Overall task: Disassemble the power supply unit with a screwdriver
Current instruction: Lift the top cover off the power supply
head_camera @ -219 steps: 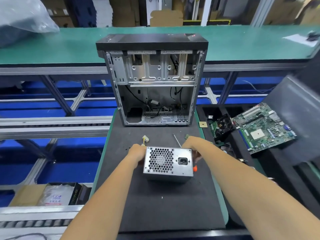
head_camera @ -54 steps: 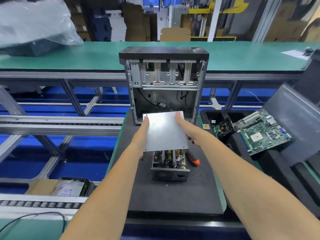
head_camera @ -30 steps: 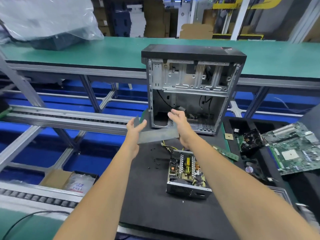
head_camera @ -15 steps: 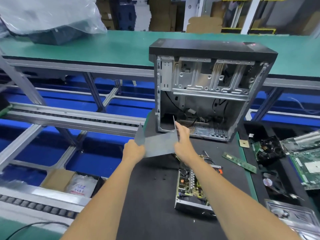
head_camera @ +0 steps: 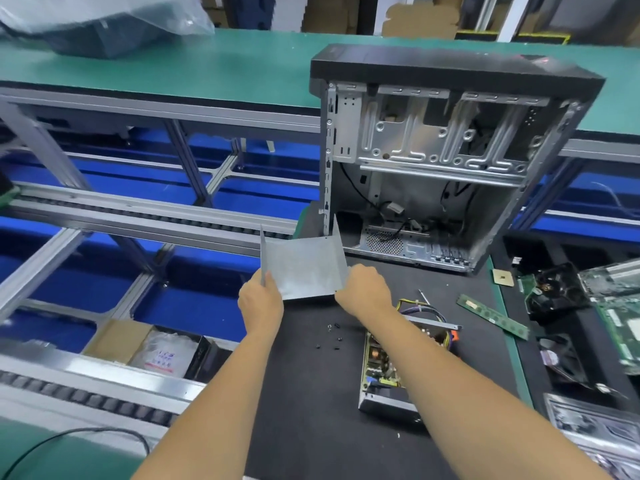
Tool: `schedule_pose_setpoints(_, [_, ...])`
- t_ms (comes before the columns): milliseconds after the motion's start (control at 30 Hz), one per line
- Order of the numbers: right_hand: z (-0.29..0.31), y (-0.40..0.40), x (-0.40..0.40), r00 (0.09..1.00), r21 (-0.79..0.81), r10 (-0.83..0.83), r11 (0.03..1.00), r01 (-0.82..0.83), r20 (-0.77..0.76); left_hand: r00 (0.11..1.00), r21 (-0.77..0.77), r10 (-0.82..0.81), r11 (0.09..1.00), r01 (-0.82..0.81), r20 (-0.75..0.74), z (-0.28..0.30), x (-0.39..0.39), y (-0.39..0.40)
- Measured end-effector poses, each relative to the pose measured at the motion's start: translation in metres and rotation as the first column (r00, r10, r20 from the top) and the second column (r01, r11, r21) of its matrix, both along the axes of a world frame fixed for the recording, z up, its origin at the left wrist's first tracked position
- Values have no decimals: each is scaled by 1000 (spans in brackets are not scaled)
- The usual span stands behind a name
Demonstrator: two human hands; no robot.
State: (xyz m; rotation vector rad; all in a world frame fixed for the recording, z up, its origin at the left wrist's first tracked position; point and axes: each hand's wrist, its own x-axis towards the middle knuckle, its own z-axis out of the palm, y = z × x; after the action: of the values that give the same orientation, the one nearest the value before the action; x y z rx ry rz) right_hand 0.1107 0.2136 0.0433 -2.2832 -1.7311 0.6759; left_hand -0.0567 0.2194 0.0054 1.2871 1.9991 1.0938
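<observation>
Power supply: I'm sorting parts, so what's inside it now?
Inside the open power supply: a circuit board with components. The right arm covers its right part.

Cover (head_camera: 306,268): dull grey sheet metal, faintly mottled, matt; computer case (head_camera: 446,174): bright stamped steel inside, top panel black, slightly glossy; work mat (head_camera: 311,393): black, matt, finely textured; bench top (head_camera: 207,71): smooth green; bag (head_camera: 104,15): clear shiny plastic; box (head_camera: 114,341): brown cardboard.

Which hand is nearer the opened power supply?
Right. The right hand grips the metal cover just beyond the power supply; the left hand grips the cover's far side.
</observation>
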Motion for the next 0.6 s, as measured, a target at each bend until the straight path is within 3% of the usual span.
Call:
schedule_pose_setpoints(67, [-1, 5, -2, 998, -71, 59, 996, -59, 4, 1000, 11, 11, 1000, -11, -2, -5, -6, 3])
schedule_pose_setpoints(200, [-9, 13, -7, 933, -271, 359, 899, -345, 2, 995, 7, 92, 996, -92, 27, -14, -18, 5])
schedule_pose_setpoints(300, [-15, 13, -10, 892, -252, 448, 859, -446, -54, 991, -12, 121, 993, -120, 57, -15, -20, 2])
schedule_pose_setpoints(433, [-22, 16, -18, 801, -285, 597, 778, -560, 55, 985, -13, 157, 988, -156, 67, -13, -25, 5])
schedule_pose_setpoints(600, [-37, 14, -24, 744, -282, 633, 769, -574, 213, 987, 2, 137, 991, -137, 81, -11, -36, 6])
